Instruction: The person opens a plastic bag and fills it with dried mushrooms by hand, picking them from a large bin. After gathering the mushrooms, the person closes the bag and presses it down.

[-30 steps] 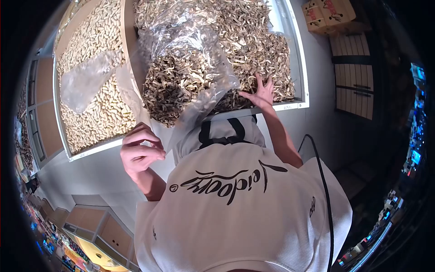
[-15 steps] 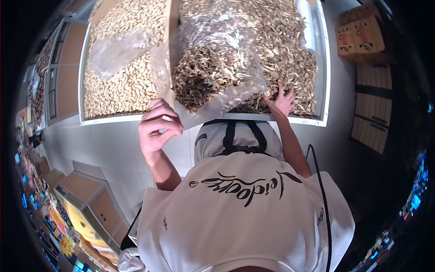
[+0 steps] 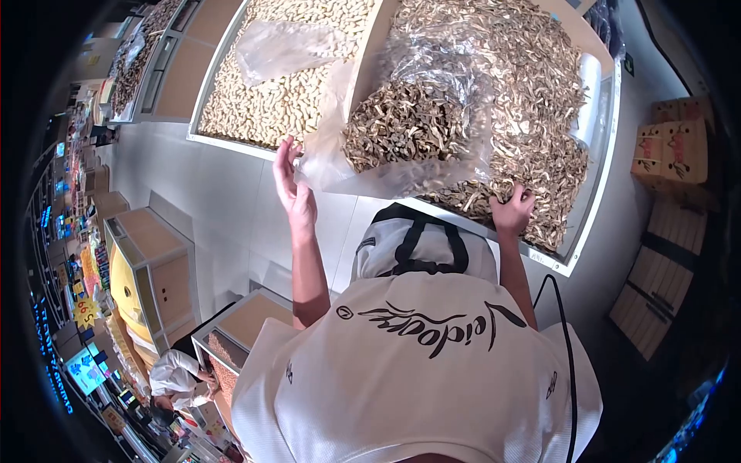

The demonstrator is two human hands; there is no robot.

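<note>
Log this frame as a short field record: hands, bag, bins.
left hand: raised, fingers open, at the edge of the clear plastic bag
right hand: down in the dried strips bin, grip hidden
bag contents: dried brown strips
neighbouring bin: peanuts bin, a loose plastic sheet lying on top
background: another person lower left
</note>
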